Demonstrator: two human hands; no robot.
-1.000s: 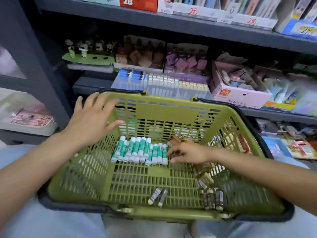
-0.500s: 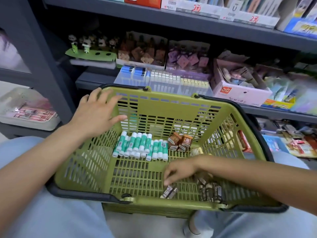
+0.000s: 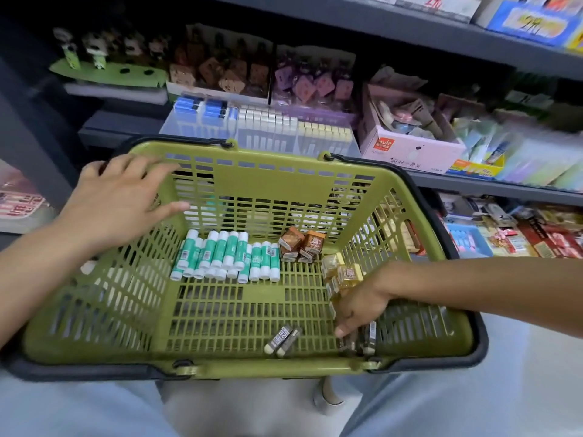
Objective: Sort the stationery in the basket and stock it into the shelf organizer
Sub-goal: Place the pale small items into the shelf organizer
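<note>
Grey shop shelving (image 3: 426, 33) rises behind the olive-green slotted plastic basket (image 3: 271, 171). Left hand (image 3: 118, 200) rests spread on its far-left rim; right hand (image 3: 359, 305), fingers curled, reaches the small dark lead cases (image 3: 362, 339) at its near-right corner, grip unclear. Sorting seems underway: next, pinch them securely, lift toward the clear compartmented organizer (image 3: 268, 127) beyond the basket.

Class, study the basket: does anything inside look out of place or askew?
Yes. Two grey tubes lie alone near the basket's front edge, apart from the similar pile under the right hand. The glue sticks lie in a neat row, while the brown boxes sit tilted.
</note>
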